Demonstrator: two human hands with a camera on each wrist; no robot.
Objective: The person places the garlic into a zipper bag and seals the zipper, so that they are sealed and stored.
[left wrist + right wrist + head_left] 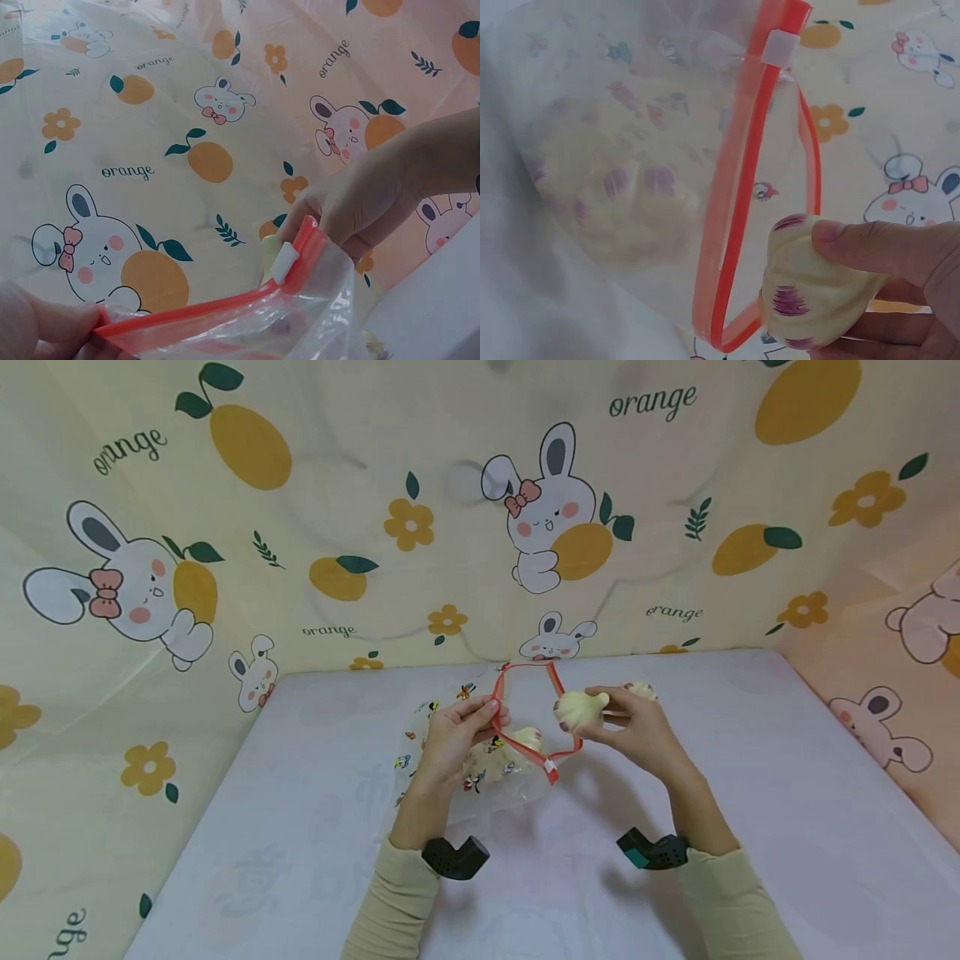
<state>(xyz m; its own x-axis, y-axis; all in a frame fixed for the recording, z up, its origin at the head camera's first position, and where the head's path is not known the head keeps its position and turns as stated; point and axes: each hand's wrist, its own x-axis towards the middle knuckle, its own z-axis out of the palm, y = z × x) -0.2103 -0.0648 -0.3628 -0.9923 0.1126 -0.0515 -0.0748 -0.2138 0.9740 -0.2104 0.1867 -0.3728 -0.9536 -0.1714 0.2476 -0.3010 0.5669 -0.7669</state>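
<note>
My left hand [453,735] pinches the red zip edge of a clear slider zip bag [495,795] printed with small cartoon figures. The bag's mouth gapes toward the right, with the white slider [780,48] at one end of its zip. In my right hand [641,731], thumb and fingers grip a cream garlic bulb [579,711] with purple streaks, right at the bag's mouth. Inside the bag lies more garlic [630,191], seen through the plastic in the right wrist view. In the left wrist view, the right hand and bag hide most of the held bulb.
Another garlic bulb [642,692] lies on the white tabletop [300,827], just behind my right hand. A printed sheet with rabbits and oranges [450,568] rises at the table's back and sides.
</note>
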